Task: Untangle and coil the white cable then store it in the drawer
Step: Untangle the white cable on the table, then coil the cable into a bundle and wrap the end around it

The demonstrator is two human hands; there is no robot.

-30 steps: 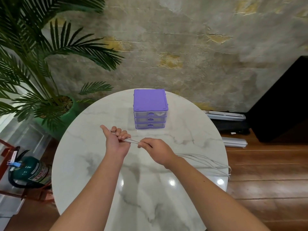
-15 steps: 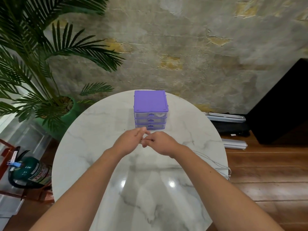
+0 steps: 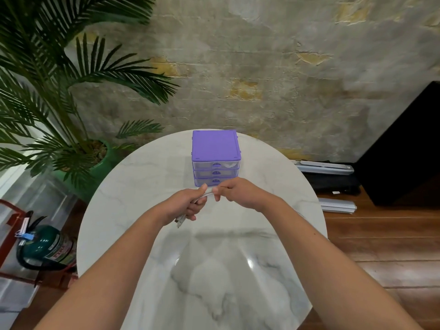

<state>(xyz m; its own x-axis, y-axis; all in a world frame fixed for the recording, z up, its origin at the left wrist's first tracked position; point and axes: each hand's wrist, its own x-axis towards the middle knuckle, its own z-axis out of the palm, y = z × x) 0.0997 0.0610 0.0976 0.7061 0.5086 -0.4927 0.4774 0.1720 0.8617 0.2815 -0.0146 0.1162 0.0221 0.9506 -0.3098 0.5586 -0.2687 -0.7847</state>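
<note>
Above the middle of the round marble table [image 3: 133,210], both hands meet just in front of the purple drawer unit [image 3: 215,148].

Left hand [image 3: 183,206]: fingers curled round a bundle of the white cable [image 3: 202,196]; cable ends with plugs stick out below the fist, toward the person.

Right hand [image 3: 238,194]: thumb and fingertips pinch the cable where it leaves the left fist. Hands nearly touching.

Drawer unit: three clear drawers with purple handles, all closed; stands at the far side of the table, near the far rim. Top drawer shows something white inside.

Table surface: bare marble left and right of the hands and across the whole near half; rim curves close to both forearms.

Beyond the left rim: potted palm [image 3: 71,115] in a green pot; green fire extinguisher [image 3: 47,246] on a red stand, lower down.

Beyond the right rim: wooden floor [image 3: 381,234], flat grey bars against the wall, a black cabinet [image 3: 409,151].
</note>
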